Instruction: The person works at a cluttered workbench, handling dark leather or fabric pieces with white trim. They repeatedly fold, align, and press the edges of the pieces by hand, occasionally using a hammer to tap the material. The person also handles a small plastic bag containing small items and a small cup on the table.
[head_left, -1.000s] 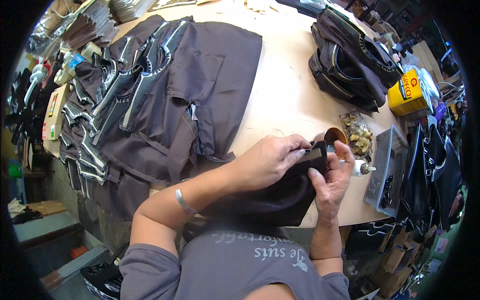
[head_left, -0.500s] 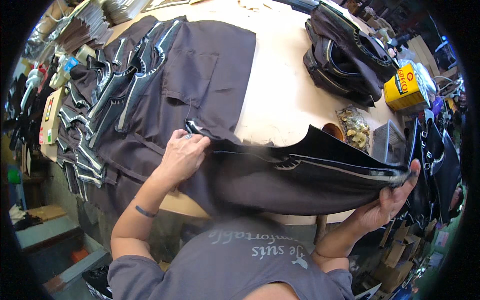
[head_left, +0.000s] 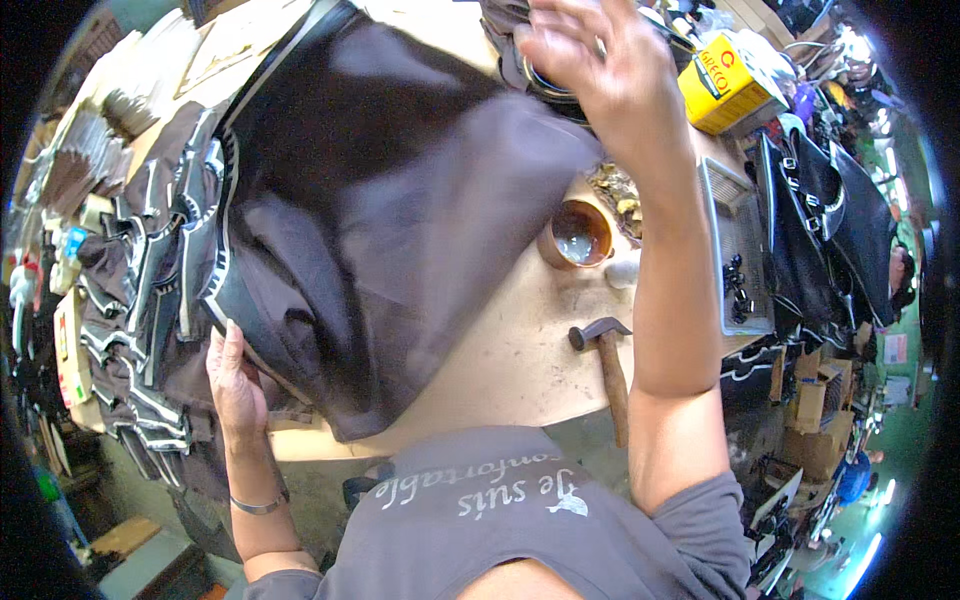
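The left hand point(head_left: 238, 385), with one metal bracelet point(head_left: 258, 507) on its wrist, is clamped on one dark cloth point(head_left: 390, 210), thumb up against the near left edge. The cloth spreads from there, away and to the right, over the worktop point(head_left: 510, 365), its right corner ending just left of the right forearm point(head_left: 680, 290). Its left edge carries a pale, notched trim.

One hammer point(head_left: 612, 375) lies near the worktop's front edge, handle toward the person, head pointing away. Beyond it are one white bottle point(head_left: 622, 271), partly hidden by the forearm, and one brown pot point(head_left: 556, 248) with whitish contents, just beside the cloth. To the right sits one grey basket point(head_left: 738, 225) holding small black pieces, too many to count.

On the left, trimmed pieces point(head_left: 150, 310) overlap in a pile; their number cannot be told.

Farther off, the right hand point(head_left: 590, 55) is raised and blurred, its fingers apart, with the cloth below and to its left. Near it are one dark bundle point(head_left: 503, 45) and one yellow tin point(head_left: 728, 88).
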